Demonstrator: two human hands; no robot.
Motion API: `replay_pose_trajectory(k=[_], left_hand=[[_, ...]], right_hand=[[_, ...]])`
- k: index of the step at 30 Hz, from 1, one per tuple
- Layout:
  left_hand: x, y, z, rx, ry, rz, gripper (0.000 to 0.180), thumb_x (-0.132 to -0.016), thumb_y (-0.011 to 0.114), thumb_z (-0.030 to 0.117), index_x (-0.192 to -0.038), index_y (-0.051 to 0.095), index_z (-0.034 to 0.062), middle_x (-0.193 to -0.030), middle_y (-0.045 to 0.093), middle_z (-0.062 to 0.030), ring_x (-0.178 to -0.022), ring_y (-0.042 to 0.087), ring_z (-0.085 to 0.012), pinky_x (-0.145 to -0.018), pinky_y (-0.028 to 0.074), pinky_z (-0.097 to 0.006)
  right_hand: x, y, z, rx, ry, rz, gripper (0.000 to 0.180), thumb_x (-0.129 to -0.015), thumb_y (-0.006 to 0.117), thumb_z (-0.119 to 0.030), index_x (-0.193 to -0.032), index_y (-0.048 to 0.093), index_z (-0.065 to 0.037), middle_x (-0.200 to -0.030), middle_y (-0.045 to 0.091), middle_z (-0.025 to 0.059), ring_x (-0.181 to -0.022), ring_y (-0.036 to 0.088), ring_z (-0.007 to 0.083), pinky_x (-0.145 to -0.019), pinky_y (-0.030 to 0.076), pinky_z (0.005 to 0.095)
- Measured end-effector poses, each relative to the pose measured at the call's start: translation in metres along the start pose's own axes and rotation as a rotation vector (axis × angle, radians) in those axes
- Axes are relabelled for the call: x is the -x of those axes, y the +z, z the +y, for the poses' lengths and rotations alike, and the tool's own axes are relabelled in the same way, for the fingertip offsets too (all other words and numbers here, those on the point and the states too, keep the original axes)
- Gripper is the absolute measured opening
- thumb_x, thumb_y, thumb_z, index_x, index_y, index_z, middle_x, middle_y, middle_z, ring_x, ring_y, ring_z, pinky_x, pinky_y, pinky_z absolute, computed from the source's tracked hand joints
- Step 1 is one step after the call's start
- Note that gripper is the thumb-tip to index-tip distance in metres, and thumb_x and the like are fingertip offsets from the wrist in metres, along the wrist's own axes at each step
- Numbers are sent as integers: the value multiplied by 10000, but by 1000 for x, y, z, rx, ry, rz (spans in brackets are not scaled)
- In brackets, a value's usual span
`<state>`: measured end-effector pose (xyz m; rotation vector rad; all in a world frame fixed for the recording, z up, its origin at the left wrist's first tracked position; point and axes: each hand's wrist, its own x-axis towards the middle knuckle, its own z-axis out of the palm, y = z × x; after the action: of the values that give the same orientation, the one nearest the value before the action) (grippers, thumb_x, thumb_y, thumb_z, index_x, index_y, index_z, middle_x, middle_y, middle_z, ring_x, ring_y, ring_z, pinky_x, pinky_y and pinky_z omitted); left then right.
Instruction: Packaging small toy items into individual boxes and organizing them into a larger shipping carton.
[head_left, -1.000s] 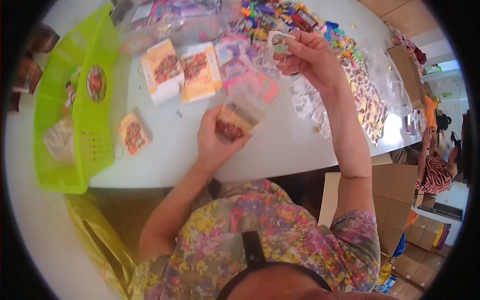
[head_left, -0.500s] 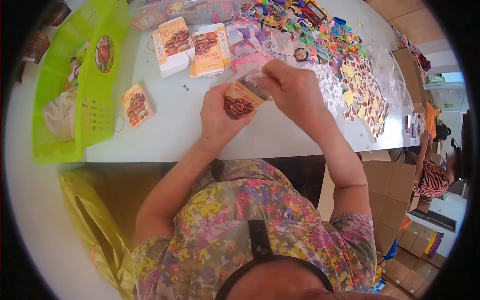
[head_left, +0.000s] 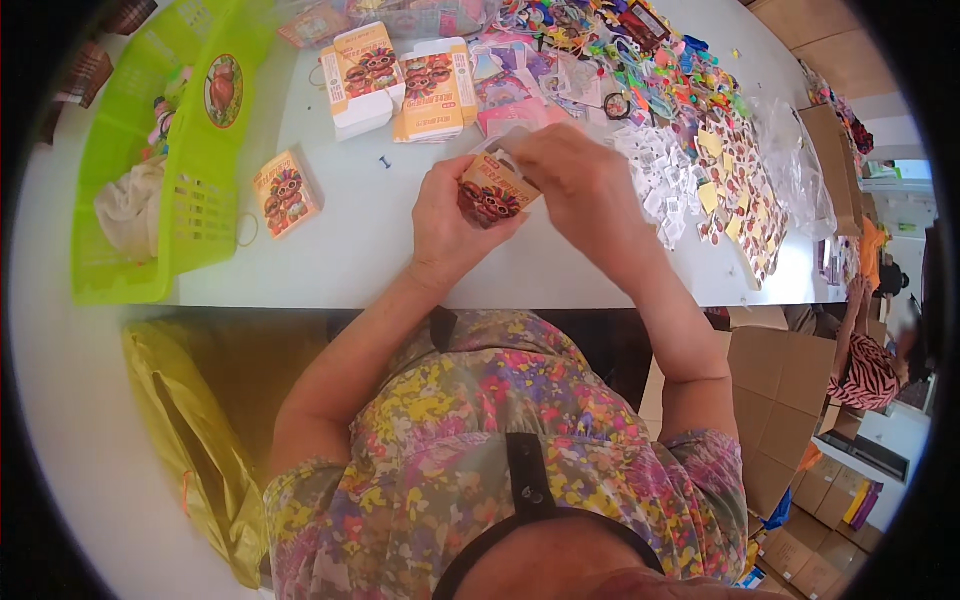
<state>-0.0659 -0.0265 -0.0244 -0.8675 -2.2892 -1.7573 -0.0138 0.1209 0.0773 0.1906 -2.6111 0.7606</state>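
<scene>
My left hand (head_left: 445,225) is wrapped round a small yellow-orange carton (head_left: 495,190) printed with red cartoon figures, its upper end tilted toward my right hand. Over that upper end bends my right hand (head_left: 590,185), fingers pinched together. Something whitish and translucent shows beside its fingertips, but the fingers hide what they grip. A similar small box (head_left: 287,195) lies by itself to the left. Beyond my hands, more of these printed cartons (head_left: 437,85) lie with a white flap showing.
On the left stands a green plastic basket (head_left: 120,285) with a pale cloth inside. Heaps of colourful trinkets (head_left: 670,75), white slips (head_left: 660,180) and picture cards (head_left: 745,200) cover the right side, beside clear plastic bags (head_left: 800,180). A small screw-like piece (head_left: 385,162) lies near the cartons.
My right hand has come lower and closer over the carton's upper end, covering more of it. My left hand still holds the carton. The whole view has shifted slightly.
</scene>
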Motion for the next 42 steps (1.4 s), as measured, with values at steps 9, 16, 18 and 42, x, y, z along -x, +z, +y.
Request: replay_pose_trajectory(k=[9, 16, 18, 42], left_hand=[[3, -1, 12, 253, -165, 27, 766, -627, 906, 186, -1212, 451, -5, -1073, 621, -132, -983, 641, -199, -816, 541, -330], [17, -9, 21, 381, -112, -231, 586, -815, 728, 11, -1287, 382, 0, -1093, 614, -138, -942, 661, -182, -752, 565, -286], [25, -17, 34, 474, -239, -251, 556, -837, 696, -15, -1295, 379, 4, -1099, 611, -135, -943, 661, -185, -739, 567, -286], [65, -34, 31, 454, -366, -534, 513, -837, 719, 16, -1269, 442, 30, -902, 660, -86, -827, 672, -132, -708, 555, -261]], right_hand=[[32, 8, 2, -274, 267, 221, 369, -779, 720, 34, -1114, 590, -50, -1005, 654, 51, -876, 651, 144, -683, 525, 265], [62, 8, 10, -741, 475, 299, 408, -832, 705, 10, -1188, 510, -24, -963, 628, 48, -862, 630, 94, -708, 522, 231], [74, 4, 4, -695, 475, 298, 390, -834, 699, 17, -1179, 522, -19, -967, 631, 53, -851, 624, 89, -721, 521, 230], [141, 40, -3, -607, 432, 353, 288, -824, 687, 9, -1111, 657, 9, -1079, 638, 101, -902, 635, 153, -738, 532, 266]])
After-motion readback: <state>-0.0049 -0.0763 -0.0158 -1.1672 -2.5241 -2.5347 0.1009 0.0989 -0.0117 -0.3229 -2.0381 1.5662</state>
